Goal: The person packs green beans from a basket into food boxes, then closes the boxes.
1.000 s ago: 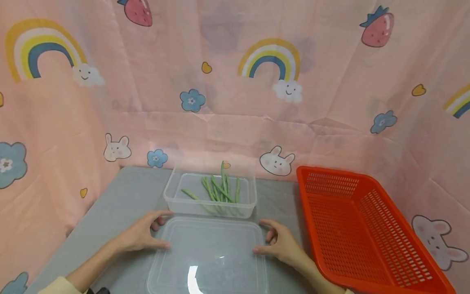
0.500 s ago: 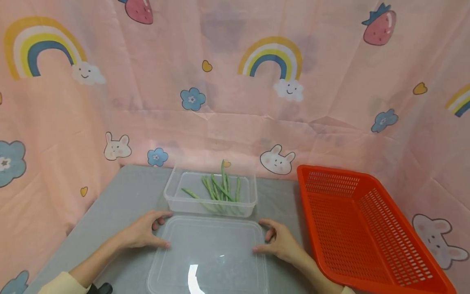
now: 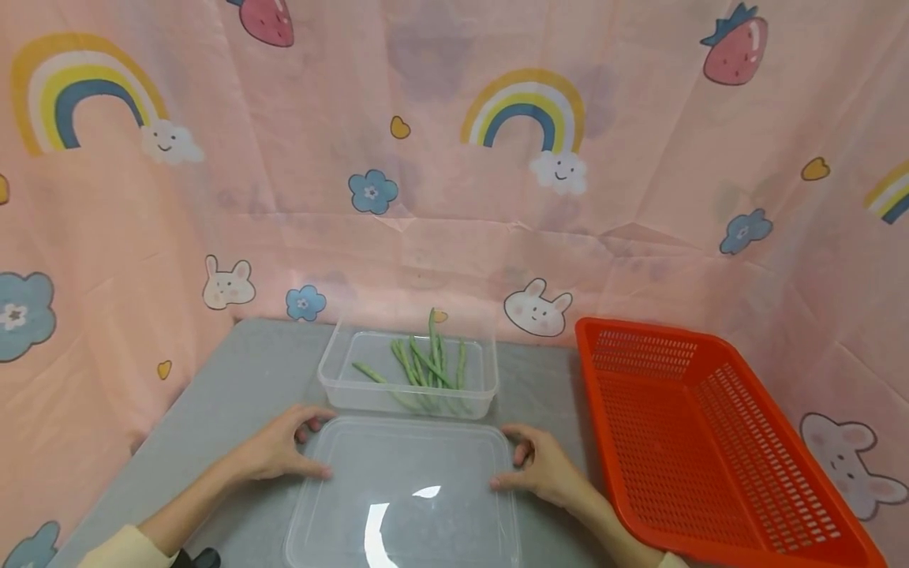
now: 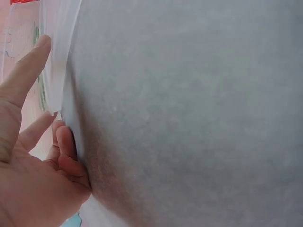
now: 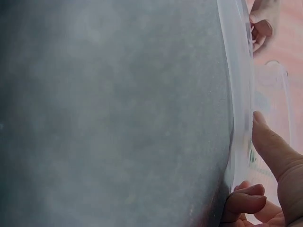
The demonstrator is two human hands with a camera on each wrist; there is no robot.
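Compared with the head views from a second and half a second ago: almost nothing has moved. Both hands sit at the same spots on the clear lid; only the glare patch on the plastic has shifted a little, which suggests a slight tilt or flex of the lid, or a small head motion, and I cannot tell which. Judgement: the grasp is set and the lift has not begun, or has barely begun.

Left hand: at the lid's left edge near the far corner, thumb along the near side, fingers curled over the rim. Left wrist view confirms it, with the thumb laid against the rim and the other fingers tucked at the edge. Gripping the lid.

Right hand: mirror position on the right edge, thumb pressed to the rim, fingers curled under it. Also gripping.

The lid lies flat on the grey table, between the two hands, close to the person. Just beyond its far edge stands the clear container, open, with green beans lying inside. Container and lid look nearly touching; contact uncertain.

Red basket to the right of the lid, near the right hand, not touched. Pink patterned cloth hangs behind
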